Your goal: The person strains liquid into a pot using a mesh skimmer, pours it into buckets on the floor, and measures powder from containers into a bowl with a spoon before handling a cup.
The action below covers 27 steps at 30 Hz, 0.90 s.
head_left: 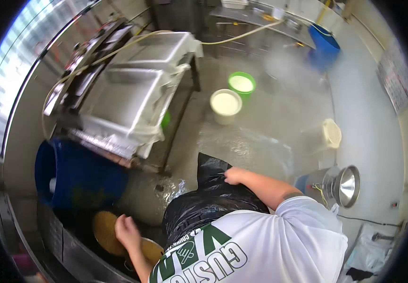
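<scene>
My right hand (234, 175) is closed on the edge of a black plastic apron (213, 200), pulling a fold of it out in front of my body. The apron covers my waist and legs, below a white shirt with green lettering. My left hand (126, 231) is low on the left, slightly blurred, with its fingers loosely apart and nothing visible in them. Just beside it is a round tan disc (107, 232), perhaps a lid; I cannot tell whether the hand touches it. A second tan round thing (151, 250) is partly hidden behind my left forearm.
Cloth-lined trays (123, 99) stand on a metal frame at left, above a blue barrel (83, 174). A white bucket (226, 104) and a green bucket (242, 85) stand on the wet floor. A metal funnel-shaped bowl (348, 186) is at right. A hose (241, 37) runs across the back.
</scene>
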Motion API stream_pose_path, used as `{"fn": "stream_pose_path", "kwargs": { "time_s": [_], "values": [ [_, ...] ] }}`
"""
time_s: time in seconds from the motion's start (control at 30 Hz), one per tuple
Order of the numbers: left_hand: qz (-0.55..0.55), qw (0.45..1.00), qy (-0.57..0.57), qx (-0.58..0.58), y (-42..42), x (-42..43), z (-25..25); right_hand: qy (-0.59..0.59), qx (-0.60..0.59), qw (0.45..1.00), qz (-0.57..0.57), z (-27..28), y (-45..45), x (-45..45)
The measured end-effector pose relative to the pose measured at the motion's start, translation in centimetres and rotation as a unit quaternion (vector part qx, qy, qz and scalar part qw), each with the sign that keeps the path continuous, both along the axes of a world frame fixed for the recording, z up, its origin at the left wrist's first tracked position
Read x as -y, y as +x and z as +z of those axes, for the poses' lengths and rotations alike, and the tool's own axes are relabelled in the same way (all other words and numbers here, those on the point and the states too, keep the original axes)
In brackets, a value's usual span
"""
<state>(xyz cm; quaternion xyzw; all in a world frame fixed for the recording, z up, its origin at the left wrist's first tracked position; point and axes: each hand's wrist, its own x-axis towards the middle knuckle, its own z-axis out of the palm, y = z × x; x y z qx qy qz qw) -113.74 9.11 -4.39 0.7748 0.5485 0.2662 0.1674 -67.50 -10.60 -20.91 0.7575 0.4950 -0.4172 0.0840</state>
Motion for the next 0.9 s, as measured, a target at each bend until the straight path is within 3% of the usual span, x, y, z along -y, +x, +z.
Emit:
{"fn": "stream_pose_path", "kwargs": {
  "time_s": [0.07, 0.13, 0.17, 0.23, 0.37, 0.4, 0.47, 0.53, 0.6, 0.7, 0.83, 0.9],
  "values": [
    [-0.176, 0.983, -0.042, -0.024, 11.5, 1.8, 0.6, -0.028, -0.005, 0.996, -0.079, -3.3, 5.7, 7.1],
    [-0.276, 0.960, -0.041, -0.035, 21.0, 3.5, 0.3, -0.029, -0.002, 0.991, -0.132, -7.1, 10.7, 14.8],
    [-0.286, 0.956, -0.044, -0.038, 25.2, 4.5, 0.4, -0.032, -0.006, 0.989, -0.142, -8.2, 12.7, 18.9],
    [-0.360, 0.930, -0.065, -0.022, 33.0, 5.9, 1.2, -0.001, 0.013, 0.953, -0.304, -8.1, 15.7, 24.9],
    [-0.412, 0.900, -0.139, -0.014, 44.6, 8.0, 1.4, 0.005, 0.012, 0.906, -0.423, -5.6, 21.2, 31.8],
    [-0.415, 0.899, -0.138, -0.009, 46.9, 8.5, 1.1, 0.006, 0.017, 0.905, -0.425, -5.1, 22.2, 32.6],
    [-0.464, 0.874, -0.092, -0.113, 51.3, 9.1, 0.3, 0.080, 0.040, 0.880, -0.466, -4.1, 23.8, 33.1],
    [-0.478, 0.862, -0.120, -0.121, 55.7, 9.9, -0.6, 0.135, 0.042, 0.854, -0.500, -2.9, 25.2, 32.5],
    [-0.589, 0.800, -0.045, -0.106, 59.8, 10.3, -2.3, 0.170, 0.048, 0.840, -0.512, -1.7, 26.5, 31.5],
    [-0.600, 0.780, -0.139, -0.108, 66.5, 11.5, -3.2, 0.183, 0.023, 0.834, -0.520, 1.1, 29.0, 30.4],
    [-0.620, 0.764, -0.149, -0.095, 75.8, 11.7, -7.7, 0.172, 0.020, 0.858, -0.483, -0.3, 33.3, 32.8],
    [-0.636, 0.745, -0.169, -0.112, 81.0, 11.6, -8.5, 0.102, 0.044, 0.888, -0.447, -0.4, 36.2, 34.1]
  ]
}}
